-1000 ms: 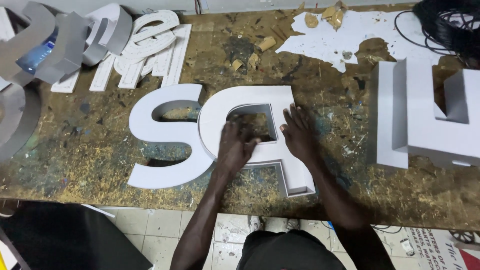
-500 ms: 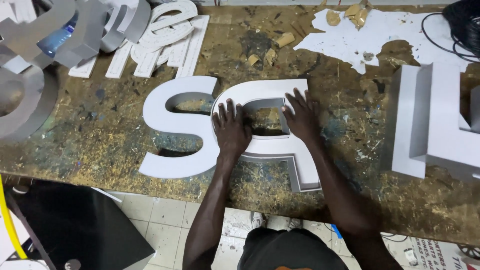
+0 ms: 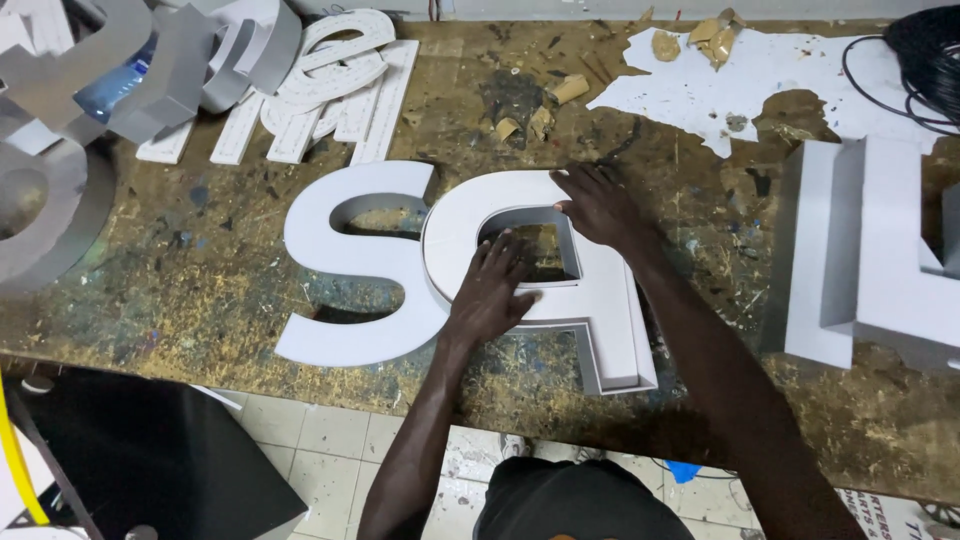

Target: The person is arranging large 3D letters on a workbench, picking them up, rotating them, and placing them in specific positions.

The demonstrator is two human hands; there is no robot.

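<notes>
Workbench (image 3: 250,290): paint-spattered, scarred wood, fills the view from the head camera. I see a block of tall white box letters (image 3: 880,250) standing at its right end, a heap of grey and white letter shells (image 3: 150,70) top left, black cable coil (image 3: 925,60) top right

White S-shaped letter (image 3: 345,265) lies flat at centre, touching the angular channel letter (image 3: 560,270) beside it (the one being worked)

That channel letter lies flat, white face with thin grey side walls. I judge it light, hollow, stiff across the face but easily bent at the thin returns; smooth, likely slippery. Best held by the 2 outer edges or the inner cut-out rim, not the leg tip

Left hand (image 3: 490,295): open, palm down, fingers at the cut-out's lower edge

Right hand (image 3: 600,205): open, fingers spread, pressing the top right corner
</notes>
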